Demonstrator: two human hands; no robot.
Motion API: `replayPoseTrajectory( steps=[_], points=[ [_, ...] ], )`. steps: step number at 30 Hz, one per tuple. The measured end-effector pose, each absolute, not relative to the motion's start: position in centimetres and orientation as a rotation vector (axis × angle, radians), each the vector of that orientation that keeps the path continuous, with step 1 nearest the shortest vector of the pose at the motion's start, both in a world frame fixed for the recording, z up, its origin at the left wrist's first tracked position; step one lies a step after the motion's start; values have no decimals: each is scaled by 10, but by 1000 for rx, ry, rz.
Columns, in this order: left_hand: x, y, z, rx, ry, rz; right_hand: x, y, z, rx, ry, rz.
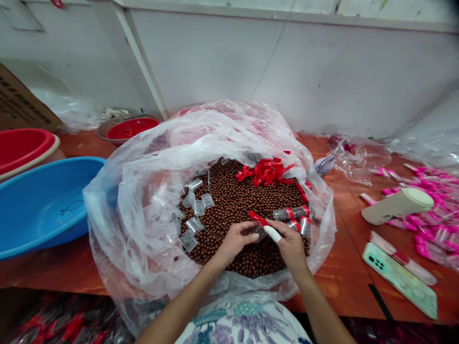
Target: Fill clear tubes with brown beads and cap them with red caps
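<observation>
- Clear container point(259, 232), small and partly hidden by fingers, is between the two hands, low over the brown beads point(236, 196); its contents cannot be made out.
- Left hand point(238, 241): grip closed on the container, thumb and fingers at its near side.
- Right hand point(289, 243): grip closed on a red cap point(257, 218) at the container's upper end; a white covering point(272, 233) is on one finger.
- Brown beads fill a large translucent plastic bag point(143, 186), its mouth rolled open on the table point(344, 258).
- Loose red caps point(267, 172) are heaped on the beads at the far side.
- Filled tubes point(291, 213) with red ends lie on the beads, just beside the right hand.
- Clear empty cases point(194, 225) are scattered at the left of the beads, some against the bag wall.
- Blue basin point(43, 205) stands left of the bag; red basins point(27, 145) are behind it.
- Right of the bag: a pale cylindrical container point(394, 206), lying tilted, near a phone point(399, 279), which has a red-and-clear tube point(403, 258) just beside it. Pink-capped tubes point(430, 220) are piled beyond.
</observation>
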State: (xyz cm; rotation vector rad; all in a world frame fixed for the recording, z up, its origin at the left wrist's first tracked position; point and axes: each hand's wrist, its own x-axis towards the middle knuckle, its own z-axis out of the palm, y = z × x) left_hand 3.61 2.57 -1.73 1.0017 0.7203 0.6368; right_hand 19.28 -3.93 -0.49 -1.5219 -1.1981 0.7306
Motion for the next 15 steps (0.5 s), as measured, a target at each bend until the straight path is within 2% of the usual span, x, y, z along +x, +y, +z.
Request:
replayPoseTrajectory(
  steps=[5, 10, 15],
  points=[
    [35, 22, -12, 954, 749, 721, 190, -41, -11, -1508, -1595, 516],
    [36, 15, -7, 820, 727, 762, 184, -39, -20, -1542, -1755, 276],
    [34, 11, -7, 723, 797, 681, 181, -39, -21, -1528, -1858, 225]
  ],
)
